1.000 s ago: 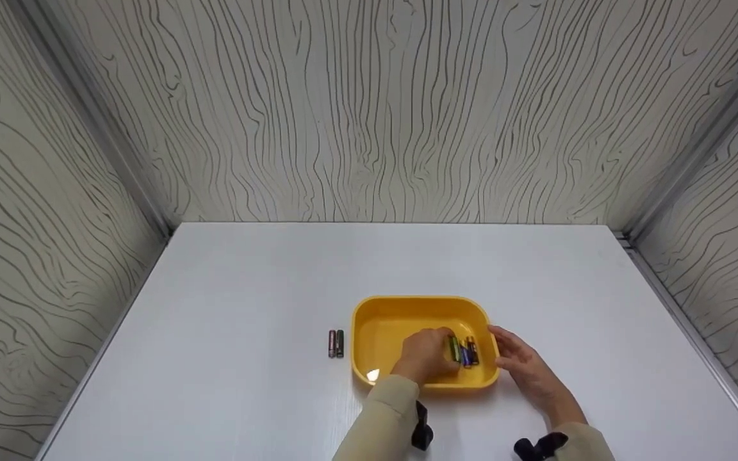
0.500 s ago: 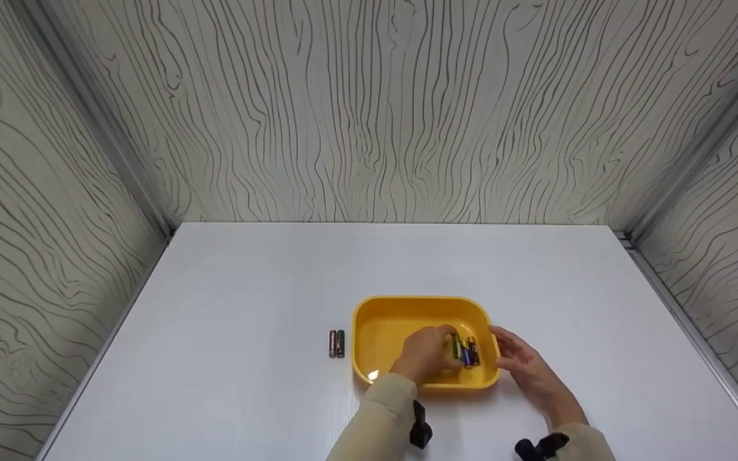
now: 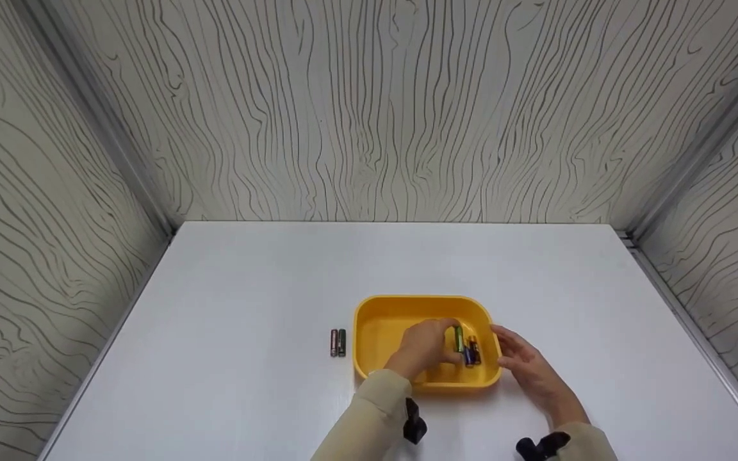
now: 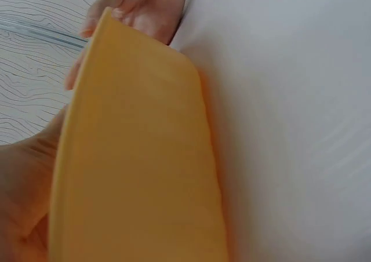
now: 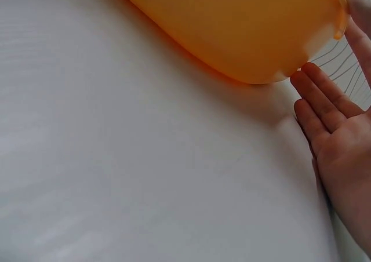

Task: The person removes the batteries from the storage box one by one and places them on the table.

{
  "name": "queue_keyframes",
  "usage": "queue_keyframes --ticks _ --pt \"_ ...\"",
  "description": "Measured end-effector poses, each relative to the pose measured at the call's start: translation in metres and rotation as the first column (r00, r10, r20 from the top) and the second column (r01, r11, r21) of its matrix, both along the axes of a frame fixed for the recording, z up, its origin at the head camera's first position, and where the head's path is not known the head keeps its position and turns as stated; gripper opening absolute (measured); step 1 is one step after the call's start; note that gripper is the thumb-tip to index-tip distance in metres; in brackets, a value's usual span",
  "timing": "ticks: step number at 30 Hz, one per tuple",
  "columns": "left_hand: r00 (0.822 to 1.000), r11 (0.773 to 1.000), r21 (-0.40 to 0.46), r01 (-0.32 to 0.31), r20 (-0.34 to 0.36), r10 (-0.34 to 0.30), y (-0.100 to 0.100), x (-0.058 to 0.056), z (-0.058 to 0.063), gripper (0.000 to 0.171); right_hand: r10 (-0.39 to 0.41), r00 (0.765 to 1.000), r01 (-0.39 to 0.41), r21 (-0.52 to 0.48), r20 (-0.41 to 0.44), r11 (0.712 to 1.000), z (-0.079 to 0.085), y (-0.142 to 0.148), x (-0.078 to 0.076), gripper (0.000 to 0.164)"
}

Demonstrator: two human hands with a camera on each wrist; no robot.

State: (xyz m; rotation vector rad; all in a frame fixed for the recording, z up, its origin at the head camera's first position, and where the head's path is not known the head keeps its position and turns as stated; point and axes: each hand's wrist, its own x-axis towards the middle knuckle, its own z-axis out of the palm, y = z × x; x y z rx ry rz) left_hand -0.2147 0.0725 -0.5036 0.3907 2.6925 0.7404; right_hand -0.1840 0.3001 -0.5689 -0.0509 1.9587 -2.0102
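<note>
The left hand's (image 3: pixel 421 349) thumb and finger, curved to a narrow gap, pinch a green battery (image 3: pixel 459 339) lengthwise between them; whether it touches the tray floor cannot be told. That battery is inside the yellow tray (image 3: pixel 375 339), at three o'clock from its middle. Just beyond it, toward four o'clock, a blue battery (image 3: pixel 469 356) and a dark battery with an orange end (image 3: pixel 475 351) lie against each other.

The right hand (image 3: pixel 529 366) sits outside the tray at its three-to-four o'clock side, fingers extended and apart from the thumb, fingertips at the wall and rim; the right wrist view shows several fingers straight and the palm bare.

Outside the tray at nine o'clock, a red battery (image 3: pixel 334 343) and a dark green battery (image 3: pixel 342 342) lie side by side on the white table (image 3: pixel 247 307). Pale sleeves (image 3: pixel 366 416) reach in from five and seven o'clock; a wood-grain-patterned wall (image 3: pixel 369 115) stands at twelve.
</note>
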Motion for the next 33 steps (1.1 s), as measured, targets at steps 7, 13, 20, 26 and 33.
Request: queue_keyframes --ticks 7,13,20,26,33 --pt "0.997 0.999 0.0 0.042 -0.068 -0.042 -0.009 0.0 0.01 0.056 -0.008 1.0 0.008 0.033 0.006 0.999 0.001 0.0 0.0 0.062" --pt "0.993 0.997 0.062 0.051 -0.105 -0.044 -0.02 0.0 0.013 0.056 0.019 0.999 -0.02 -0.015 -0.035 1.0 -0.001 0.002 0.0 0.061" --pt "0.992 0.992 0.109 0.06 -0.117 -0.047 -0.032 0.0 0.015 0.055 0.021 0.999 -0.022 -0.029 -0.044 0.999 -0.003 0.002 0.0 0.061" --pt "0.988 0.98 0.179 0.086 -0.142 -0.06 -0.045 -0.001 0.016 0.052 -0.029 1.0 0.03 -0.007 0.009 1.0 0.0 -0.001 0.001 0.063" --pt "0.98 0.962 0.249 0.109 -0.191 -0.061 -0.059 -0.001 0.019 0.054 -0.045 0.999 0.045 0.01 0.006 0.999 0.001 -0.002 0.0 0.064"
